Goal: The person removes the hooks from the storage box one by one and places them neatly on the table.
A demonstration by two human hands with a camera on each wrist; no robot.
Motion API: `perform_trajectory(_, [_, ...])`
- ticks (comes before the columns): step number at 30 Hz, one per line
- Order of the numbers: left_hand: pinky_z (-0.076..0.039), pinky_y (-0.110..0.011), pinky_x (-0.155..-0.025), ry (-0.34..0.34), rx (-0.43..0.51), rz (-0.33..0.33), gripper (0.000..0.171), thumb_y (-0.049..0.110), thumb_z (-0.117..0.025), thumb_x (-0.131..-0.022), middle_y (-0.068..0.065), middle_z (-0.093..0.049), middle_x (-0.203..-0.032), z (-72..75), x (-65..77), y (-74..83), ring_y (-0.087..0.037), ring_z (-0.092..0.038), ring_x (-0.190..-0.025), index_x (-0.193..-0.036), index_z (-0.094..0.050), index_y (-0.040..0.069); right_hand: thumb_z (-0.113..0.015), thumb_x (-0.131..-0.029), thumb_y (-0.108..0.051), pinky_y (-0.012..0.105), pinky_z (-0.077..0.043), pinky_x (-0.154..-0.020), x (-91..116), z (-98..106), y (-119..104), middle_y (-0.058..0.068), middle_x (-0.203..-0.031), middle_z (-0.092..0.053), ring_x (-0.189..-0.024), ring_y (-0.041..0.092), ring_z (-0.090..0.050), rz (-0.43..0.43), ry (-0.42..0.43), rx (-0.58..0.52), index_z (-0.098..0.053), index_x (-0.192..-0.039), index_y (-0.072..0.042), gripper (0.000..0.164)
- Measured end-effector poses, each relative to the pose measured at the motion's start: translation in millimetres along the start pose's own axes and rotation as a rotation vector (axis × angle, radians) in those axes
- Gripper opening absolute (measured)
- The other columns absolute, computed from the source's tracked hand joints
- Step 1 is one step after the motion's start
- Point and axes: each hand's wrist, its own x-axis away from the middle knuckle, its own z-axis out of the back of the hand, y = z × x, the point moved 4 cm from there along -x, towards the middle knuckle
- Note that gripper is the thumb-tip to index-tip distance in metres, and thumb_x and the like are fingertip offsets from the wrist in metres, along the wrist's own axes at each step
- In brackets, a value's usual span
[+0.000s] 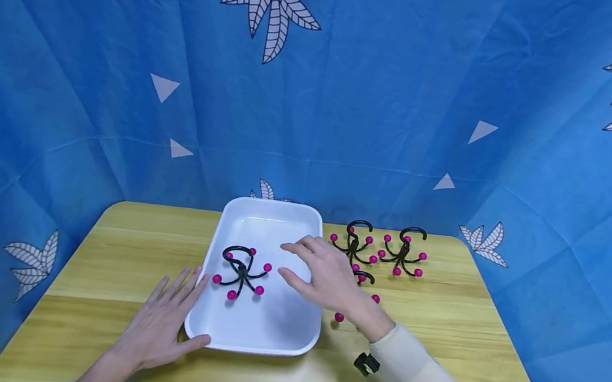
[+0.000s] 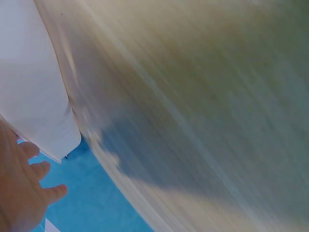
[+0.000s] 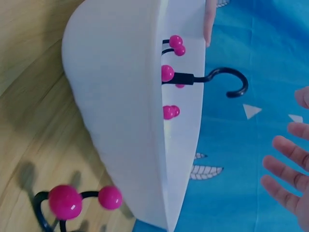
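A white tray (image 1: 270,332) holds a black claw-shaped hanger hook (image 1: 241,273), its curved arms tipped with pink balls. The hook stands on its arms with the curl upward; the right wrist view shows that curl (image 3: 236,77) rising past the rim. My left hand (image 1: 160,324) rests along the tray's left side, fingers straight and thumb over the front left corner. Above the tray's right rim hovers my right hand (image 1: 326,273), fingers spread and holding nothing. Beneath it, another hook (image 1: 366,277) on the table is partly hidden by the hand and wrist.
Two more black hooks with pink balls, one (image 1: 353,246) behind my right hand and one (image 1: 403,252) farther right, stand near the back edge of the wooden table (image 1: 437,326). A blue patterned cloth (image 1: 375,99) hangs behind and at both sides.
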Motion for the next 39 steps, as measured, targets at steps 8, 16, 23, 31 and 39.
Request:
perform_trajectory(8, [-0.023, -0.064, -0.131, -0.006, 0.0, 0.003, 0.111, 0.084, -0.057, -0.086, -0.013, -0.028, -0.176, -0.5, -0.3, 0.1, -0.041, -0.028, -0.162, -0.168, -0.029, 0.015, -0.07, -0.097, -0.046, 0.022, -0.052, -0.066, -20, -16, -12, -0.003, -0.109, -0.073, -0.093, 0.012, -0.067, 0.016, -0.053, -0.007, -0.073, -0.13, -0.022, 0.04])
perform_trajectory(16, [-0.024, -0.065, -0.131, -0.016, -0.007, 0.019, 0.111, 0.084, -0.057, -0.085, -0.013, -0.028, -0.176, 0.4, -0.5, -1.6, -0.041, -0.028, -0.161, -0.167, -0.032, 0.014, -0.065, -0.1, -0.049, 0.026, -0.058, -0.071, -39, -33, -20, -0.005, -0.11, -0.073, -0.095, 0.012, -0.068, 0.034, -0.098, -0.012, -0.072, -0.131, -0.024, 0.041])
perform_trajectory(23, [-0.024, -0.065, -0.131, -0.01, -0.001, 0.008, 0.111, 0.084, -0.058, -0.085, -0.012, -0.029, -0.176, -0.5, -0.9, -0.1, -0.041, -0.029, -0.161, -0.167, -0.033, 0.015, -0.06, -0.102, -0.053, 0.029, -0.061, -0.077, -48, -50, -21, -0.003, -0.117, -0.073, -0.101, 0.014, -0.07, 0.003, -0.226, 0.008, -0.071, -0.135, -0.024, 0.045])
perform_trajectory(31, [-0.025, -0.065, -0.13, -0.001, -0.003, -0.001, 0.11, 0.083, -0.06, -0.085, -0.012, -0.028, -0.176, 0.2, -0.6, -0.5, -0.041, -0.029, -0.161, -0.167, -0.032, 0.014, -0.058, -0.104, -0.053, 0.028, -0.062, -0.077, -58, -65, -22, -0.001, -0.12, -0.073, -0.101, 0.014, -0.07, -0.016, -0.296, 0.026, -0.069, -0.138, -0.024, 0.047])
perform_trajectory(39, [-0.025, -0.065, -0.13, -0.008, -0.007, -0.002, 0.11, 0.083, -0.059, -0.085, -0.013, -0.029, -0.176, 0.3, -1.3, 0.4, -0.041, -0.03, -0.161, -0.167, -0.032, 0.015, -0.057, -0.105, -0.052, 0.025, -0.06, -0.074, -66, -79, -22, -0.003, -0.118, -0.074, -0.097, 0.011, -0.069, -0.011, -0.32, 0.053, -0.068, -0.138, -0.025, 0.044])
